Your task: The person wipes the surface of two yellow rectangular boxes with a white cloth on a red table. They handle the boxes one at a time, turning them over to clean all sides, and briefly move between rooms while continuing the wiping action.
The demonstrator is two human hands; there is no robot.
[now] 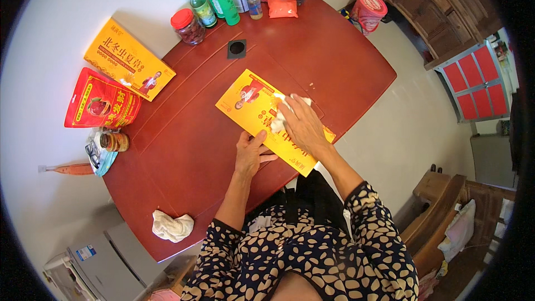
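Observation:
A flat yellow box (251,103) lies on the red-brown table (189,156) in front of me. My right hand (302,125) presses a crumpled white cloth (281,106) onto the box's top face. My left hand (251,153) rests flat at the box's near-left edge, fingers touching it, holding nothing.
A second yellow box (128,58) and a red pouch (100,102) lie at the table's left edge, with a small jar (114,141) beside them. Bottles and jars (223,0) and an orange packet (280,0) stand at the far edge. Another white rag (173,226) lies near the front-left corner.

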